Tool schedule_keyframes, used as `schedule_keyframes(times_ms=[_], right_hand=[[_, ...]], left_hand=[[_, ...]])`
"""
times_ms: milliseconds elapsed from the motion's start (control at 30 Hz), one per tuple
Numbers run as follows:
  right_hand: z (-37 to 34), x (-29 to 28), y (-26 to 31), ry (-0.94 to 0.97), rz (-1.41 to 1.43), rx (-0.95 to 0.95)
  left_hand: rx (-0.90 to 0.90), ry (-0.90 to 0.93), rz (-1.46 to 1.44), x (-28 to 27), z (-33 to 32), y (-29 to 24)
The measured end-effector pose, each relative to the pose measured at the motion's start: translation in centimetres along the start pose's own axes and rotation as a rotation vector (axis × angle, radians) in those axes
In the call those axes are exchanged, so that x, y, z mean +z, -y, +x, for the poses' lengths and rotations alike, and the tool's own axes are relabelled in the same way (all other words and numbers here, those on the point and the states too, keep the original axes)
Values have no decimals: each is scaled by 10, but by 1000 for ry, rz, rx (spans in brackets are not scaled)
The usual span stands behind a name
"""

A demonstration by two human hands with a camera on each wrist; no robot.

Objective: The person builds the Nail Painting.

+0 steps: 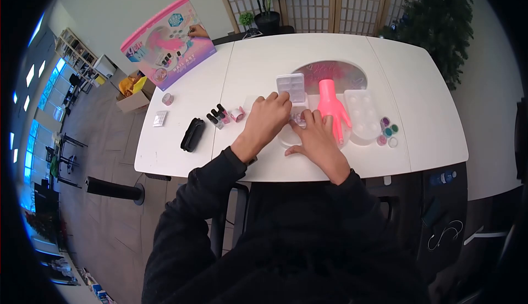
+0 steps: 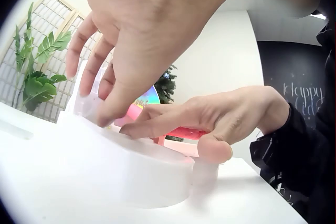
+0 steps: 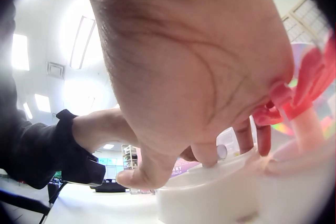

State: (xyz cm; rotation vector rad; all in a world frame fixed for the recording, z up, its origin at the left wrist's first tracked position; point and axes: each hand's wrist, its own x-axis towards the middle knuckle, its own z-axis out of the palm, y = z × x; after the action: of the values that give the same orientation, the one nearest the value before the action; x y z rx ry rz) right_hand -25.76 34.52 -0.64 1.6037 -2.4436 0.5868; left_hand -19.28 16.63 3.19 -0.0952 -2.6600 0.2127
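A small clear compartment case (image 1: 291,87) stands with its lid raised on a white base (image 2: 152,182). My left hand (image 1: 268,118) reaches over it from the left, fingers bent down and thumb tip low at the case; I cannot tell whether it pinches something. From the right, my right hand (image 1: 319,142) lays its fingertips at the same case, its thumb stretched out to the side. Small shiny bits (image 1: 299,118) show between the fingertips. Just beyond my right hand a pink model hand (image 1: 330,106) stands upright, a half-round mirror-like panel (image 1: 352,73) behind it.
To the right are a white tray with round hollows (image 1: 361,131) and several small glitter pots (image 1: 388,131). On the left lie small black-capped bottles (image 1: 217,118), a pink roll (image 1: 237,114), a black case (image 1: 192,134), a small packet (image 1: 160,119) and the toy box (image 1: 170,43).
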Motion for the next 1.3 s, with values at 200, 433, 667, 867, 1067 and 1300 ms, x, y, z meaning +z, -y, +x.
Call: schedule_keyframes(times_ms=[200,433,667,867,1067,1300], right_hand=[[0,-6,1,-8,24,-1],[1,-3,1,-58,-25,-27],[13,4,12,-14,-134,77],[23,4,13,8,-169,96],[26,3,16,94,-127,152],[21,9,12,1,-42,123]], left_hand=[[-27,98,-197,-1,-2,6],[-11,57,-169,-1,5,8],[-124,121,-136,-13,0,7],[-177,94,-246,-13,3,17],[-143,123,-337,1,13,18],[-86,77,-274,14,5,15]])
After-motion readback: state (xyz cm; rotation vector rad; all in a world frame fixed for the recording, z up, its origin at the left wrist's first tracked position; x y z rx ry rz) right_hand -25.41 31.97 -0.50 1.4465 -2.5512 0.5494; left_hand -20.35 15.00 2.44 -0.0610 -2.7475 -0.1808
